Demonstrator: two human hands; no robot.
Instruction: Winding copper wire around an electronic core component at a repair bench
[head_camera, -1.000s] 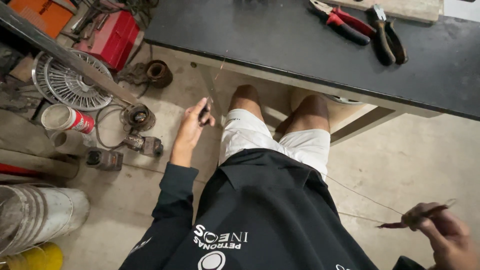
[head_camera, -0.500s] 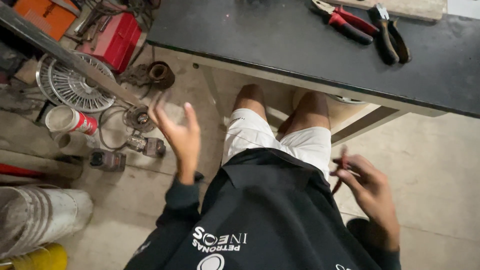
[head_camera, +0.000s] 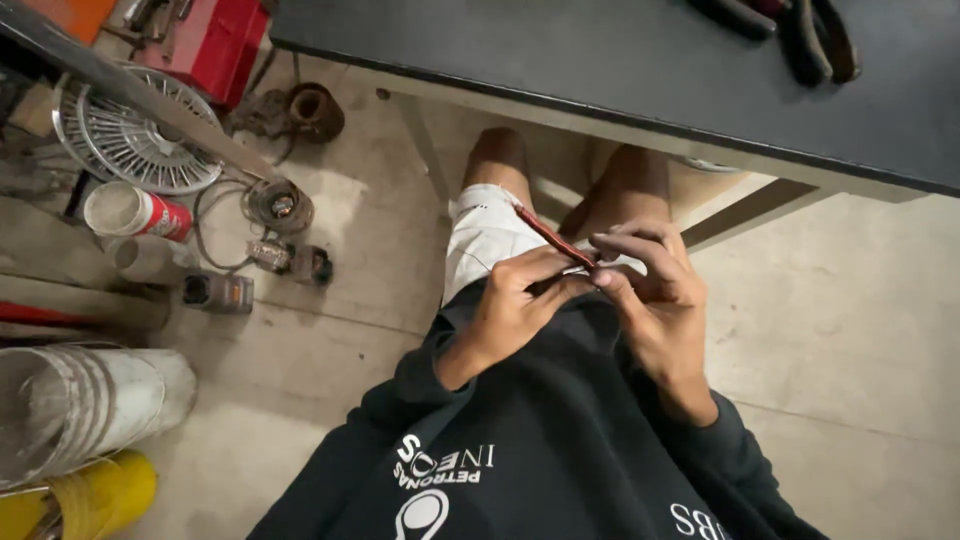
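Observation:
I sit at a dark workbench (head_camera: 600, 60), looking down at my lap. My left hand (head_camera: 515, 300) and my right hand (head_camera: 650, 290) meet over my white shorts (head_camera: 480, 235). Between their fingertips they pinch a thin red strip (head_camera: 553, 238), a wire or small rod, that slants up to the left. Both hands have their fingers curled on it. I wear a dark long-sleeved top. My bare knees show under the bench edge.
Pliers with dark handles (head_camera: 800, 35) lie on the bench at the top right. On the concrete floor to the left are a metal fan grille (head_camera: 140, 135), a red-and-white can (head_camera: 135, 212), small motor parts (head_camera: 280, 205), a red box (head_camera: 215, 40), a steel bucket (head_camera: 80, 405) and a yellow container (head_camera: 100, 495).
My hands were spread wide apart, the right one holding the red strip out to the side. They have come together over my lap and both now grip the strip.

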